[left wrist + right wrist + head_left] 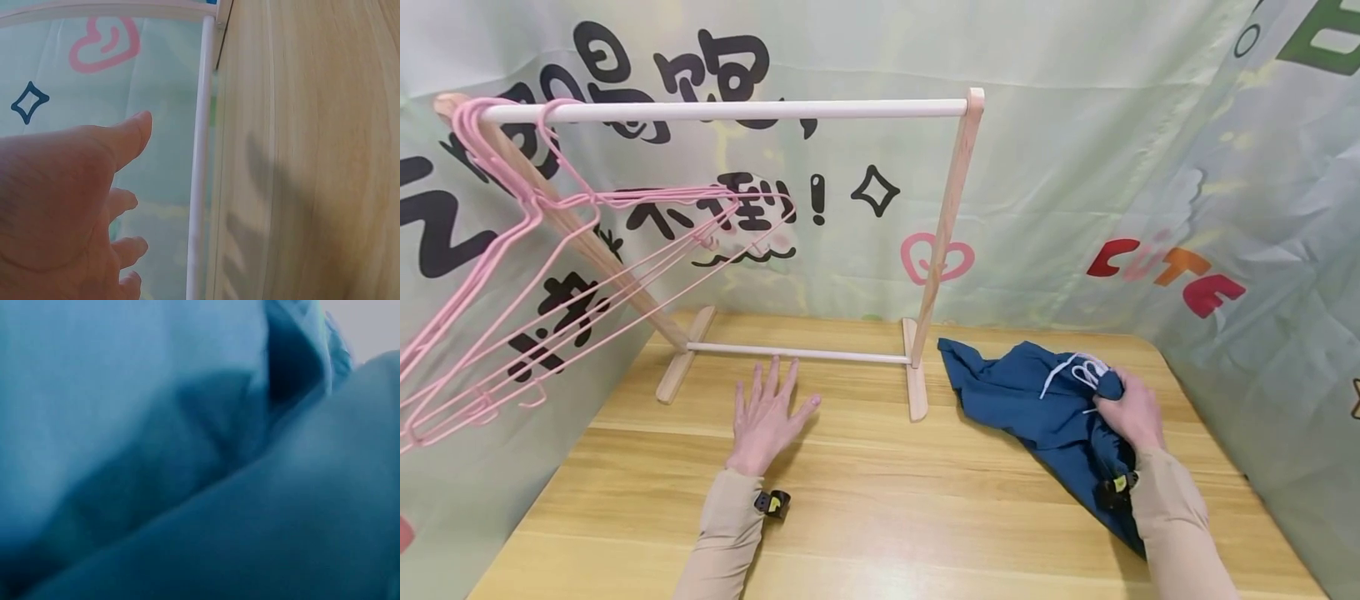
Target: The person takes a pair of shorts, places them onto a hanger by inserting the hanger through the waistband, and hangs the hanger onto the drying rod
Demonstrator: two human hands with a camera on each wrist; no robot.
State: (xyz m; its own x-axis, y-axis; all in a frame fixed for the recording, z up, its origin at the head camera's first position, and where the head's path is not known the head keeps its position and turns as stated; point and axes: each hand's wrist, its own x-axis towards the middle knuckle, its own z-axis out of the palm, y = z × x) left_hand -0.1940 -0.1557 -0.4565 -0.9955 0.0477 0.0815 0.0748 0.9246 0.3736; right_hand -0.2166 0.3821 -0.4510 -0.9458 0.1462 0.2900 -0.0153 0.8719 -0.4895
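At the table's right side, my right hand (1137,414) grips the bunched waist of dark blue drawstring shorts (1011,396). White drawstring loops (1086,372) stick out just left of the thumb. The cloth trails leftward over the table and back toward the forearm. In the right wrist view, close folds of the shorts (81,394) fill nearly the whole picture and hide the fingers. My left hand (766,422) holds nothing, its fingers spread, just in front of the rack's lower white rod (805,353). Its thumb and fingertips (132,134) show apart from that rod in the left wrist view.
A wooden garment rack (950,217) stands at the back of the wooden table (880,500). Several pink hangers (565,200) hang bunched at the left end of its upper rod (760,110), jutting forward. Printed cloth (1060,167) screens the back and sides.
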